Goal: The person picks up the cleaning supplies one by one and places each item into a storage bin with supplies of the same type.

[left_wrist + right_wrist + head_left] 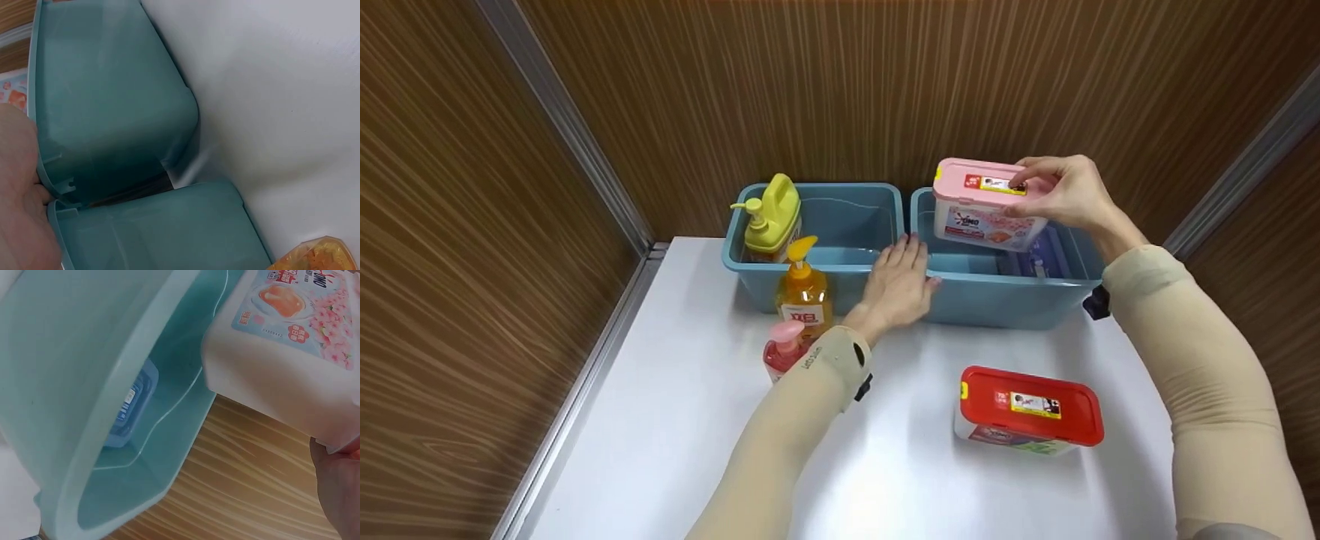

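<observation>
My right hand (1069, 191) grips the pink-lidded laundry detergent box (990, 202) by its lid end, holding it tilted over the right-hand blue bin (997, 296). In the right wrist view the white body of the detergent box (270, 371) hangs beside the bin's rim. A blue-purple pack (1039, 255) lies inside that bin at its right end. My left hand (898, 281) rests, fingers extended, on the rims where the two bins meet. The left-hand blue bin (847, 217) holds a yellow-green pump bottle (772, 221) at its left end.
An orange pump bottle (804, 289) stands in front of the left bin. Nearer is a pink pump bottle (784, 349), partly hidden by the left sleeve. A red-lidded detergent box (1031, 409) sits on the white table (900, 465) at front right. Wood-grain panels (825, 82) enclose the back and sides.
</observation>
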The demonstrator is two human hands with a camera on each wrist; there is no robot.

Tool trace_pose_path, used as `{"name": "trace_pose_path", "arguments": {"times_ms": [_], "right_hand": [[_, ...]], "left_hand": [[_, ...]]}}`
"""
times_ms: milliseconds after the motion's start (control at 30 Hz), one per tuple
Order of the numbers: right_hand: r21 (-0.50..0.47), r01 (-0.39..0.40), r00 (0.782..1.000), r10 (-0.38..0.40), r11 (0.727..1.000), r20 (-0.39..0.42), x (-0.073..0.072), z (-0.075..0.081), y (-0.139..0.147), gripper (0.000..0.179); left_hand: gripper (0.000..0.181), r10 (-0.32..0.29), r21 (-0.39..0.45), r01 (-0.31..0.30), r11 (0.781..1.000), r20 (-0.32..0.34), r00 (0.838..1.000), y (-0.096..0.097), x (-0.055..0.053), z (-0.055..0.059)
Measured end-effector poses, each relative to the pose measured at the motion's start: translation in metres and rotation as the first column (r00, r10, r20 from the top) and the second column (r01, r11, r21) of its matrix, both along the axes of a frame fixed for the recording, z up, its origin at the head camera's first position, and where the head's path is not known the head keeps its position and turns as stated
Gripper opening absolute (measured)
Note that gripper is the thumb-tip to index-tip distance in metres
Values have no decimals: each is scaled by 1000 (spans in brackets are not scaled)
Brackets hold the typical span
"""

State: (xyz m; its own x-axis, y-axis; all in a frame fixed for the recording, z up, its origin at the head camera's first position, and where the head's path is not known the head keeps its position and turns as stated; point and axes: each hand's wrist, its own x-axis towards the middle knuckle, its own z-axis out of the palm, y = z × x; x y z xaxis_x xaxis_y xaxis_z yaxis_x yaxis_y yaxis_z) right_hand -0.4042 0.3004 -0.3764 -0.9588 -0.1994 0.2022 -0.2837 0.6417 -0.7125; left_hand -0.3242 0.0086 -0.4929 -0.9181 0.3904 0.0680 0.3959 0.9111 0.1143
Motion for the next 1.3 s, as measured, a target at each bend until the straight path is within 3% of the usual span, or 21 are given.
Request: {"name": "trace_pose_path", "arguments": {"times_ms": [433,1100,1300], "right_hand": [[-55,-102,995,103,993,15,-12,-14,-16,30],[-159,-138,985,152,978,82,-27,-41,-16,39],[-152,-128,985,144,980,99,-28,-45,-15,40]], "left_hand": [[75,3,5,-3,1000,10,1000,-4,3,1],[77,-3,29,2,1000,35,999,-8,11,0],[78,-7,32,6,999,43,999,-9,13,2]]}}
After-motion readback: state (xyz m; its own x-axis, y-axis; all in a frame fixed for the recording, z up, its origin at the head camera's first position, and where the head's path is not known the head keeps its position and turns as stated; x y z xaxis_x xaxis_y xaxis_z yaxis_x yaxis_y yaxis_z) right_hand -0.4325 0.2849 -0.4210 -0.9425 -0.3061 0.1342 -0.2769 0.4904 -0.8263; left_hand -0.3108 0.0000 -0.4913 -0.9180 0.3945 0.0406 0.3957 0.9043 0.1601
